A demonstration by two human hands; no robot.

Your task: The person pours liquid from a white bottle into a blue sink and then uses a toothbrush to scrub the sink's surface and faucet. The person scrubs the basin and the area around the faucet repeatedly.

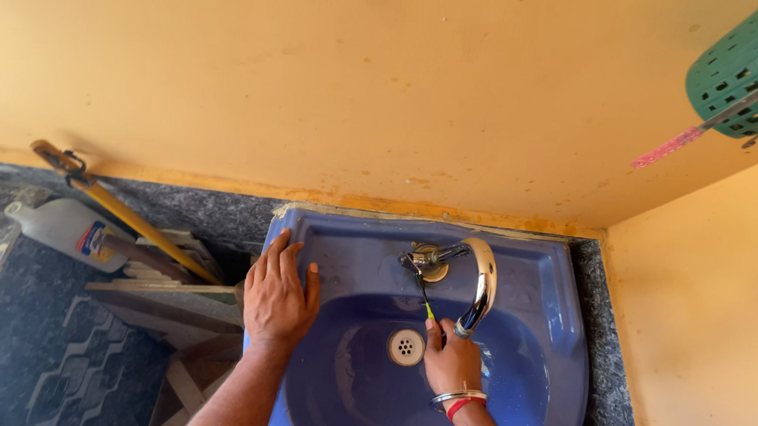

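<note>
The left hand (278, 291) lies flat and open on the left rim of the blue sink (556, 362). The right hand (451, 361) holds a thin screwdriver (425, 298) at the tap (481, 284) base; keep it straight, I think.

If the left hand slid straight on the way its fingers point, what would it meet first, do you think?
The left hand lies flat on the blue sink's rim, fingers pointing at the wall. It would probably cross the rim's back ledge and meet the orange wall first; nothing else appears in that line.

Glossy blue ceramic sink (549, 344), shiny chrome metal tap (485, 280).
</note>
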